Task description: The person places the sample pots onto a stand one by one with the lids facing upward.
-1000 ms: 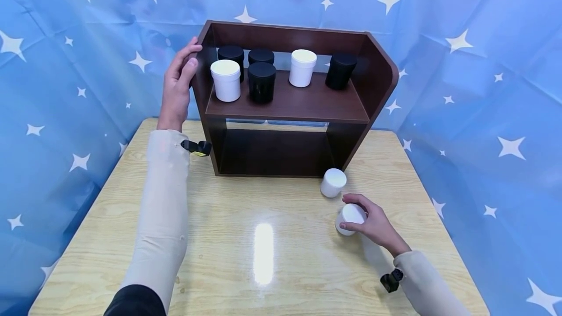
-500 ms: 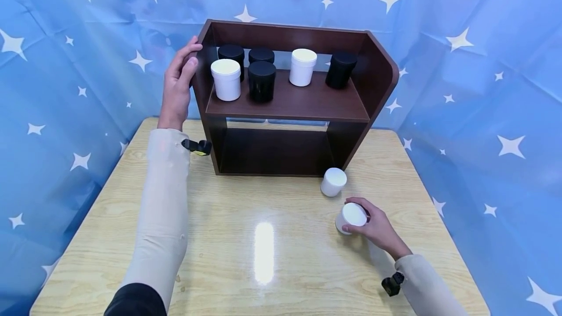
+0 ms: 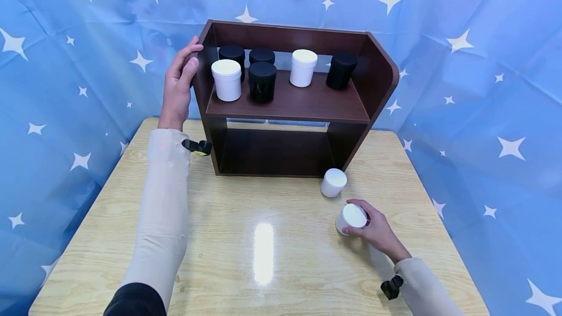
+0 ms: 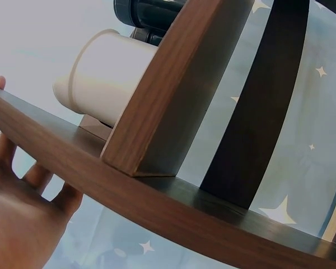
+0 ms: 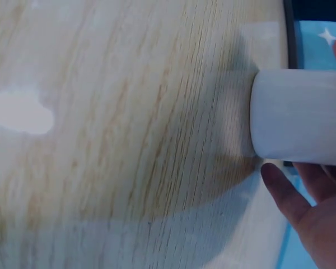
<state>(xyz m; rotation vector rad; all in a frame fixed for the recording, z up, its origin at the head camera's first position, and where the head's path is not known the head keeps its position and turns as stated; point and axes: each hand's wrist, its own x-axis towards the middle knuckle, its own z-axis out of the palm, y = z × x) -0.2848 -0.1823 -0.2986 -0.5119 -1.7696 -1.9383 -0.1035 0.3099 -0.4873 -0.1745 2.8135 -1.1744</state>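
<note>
A: What was the biggest thing in front of you?

B: The wooden table (image 3: 219, 238), with star-print blue cloth (image 3: 483, 87) hanging round it. At its twelve o'clock edge stood the dark brown shelf (image 3: 290, 104).

A: And where did you have your hands?

B: Your left hand (image 3: 177, 87) was up at ten o'clock, against the shelf's left side panel. The thumb lay on the panel's front edge and the fingers reached up to its top corner. The left wrist view showed those fingers nearly straight behind the board.

A: The right one?

B: Your right hand (image 3: 373, 228) was down at four o'clock, fingers curled round a white jar (image 3: 351, 218). The right wrist view showed the jar lifted a little, its shadow on the wood below.

A: Anything close to that jar?

B: A second white jar (image 3: 333, 182) stood on the table just at its eleven o'clock, near the shelf's right foot and apart from it.

A: What was on the shelf board?

B: Two white jars (image 3: 226, 79) and four black jars (image 3: 262, 81), all upright. One white and three black were bunched at the left end; the others stood toward the right.
</note>
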